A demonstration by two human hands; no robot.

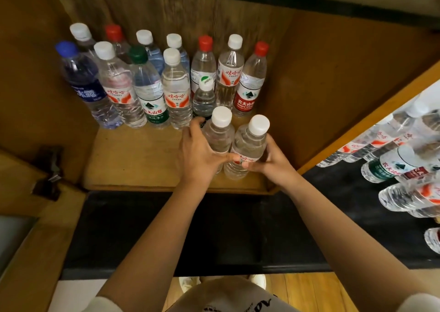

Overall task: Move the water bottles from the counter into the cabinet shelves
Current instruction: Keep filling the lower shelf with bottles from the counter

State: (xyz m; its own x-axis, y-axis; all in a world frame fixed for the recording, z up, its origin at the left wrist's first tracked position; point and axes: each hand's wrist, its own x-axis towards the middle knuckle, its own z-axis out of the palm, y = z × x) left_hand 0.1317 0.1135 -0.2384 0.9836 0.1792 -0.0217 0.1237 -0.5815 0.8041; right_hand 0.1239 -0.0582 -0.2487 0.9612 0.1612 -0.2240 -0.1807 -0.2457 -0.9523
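Clear bottles stand in each of my hands: my left hand [197, 154] wraps one bottle [217, 137], my right hand [269, 162] wraps another [247, 147], side by side on the wooden shelf [133, 159] so they fit before the rows [152, 80] beyond my fingers.

Red Chinese characters "娃哈哈" run across the white-and-red labels of three white-capped clear plastic bottles [122, 90] on the wooden cabinet shelf [133, 164]. The red-capped clear bottle with a red label [248, 90] carries "农夫山泉" and "NONGFU SPRING" under a green mountain emblem. The green-capped clear bottle with a green-and-white label [150, 92] shows "农夫山泉" over smaller characters. White characters, partly legible as "冰露", mark the blue-capped bottle's dark blue label [87, 93]. Lettering on the bottles lying on the black desk [345, 192] is blurred.
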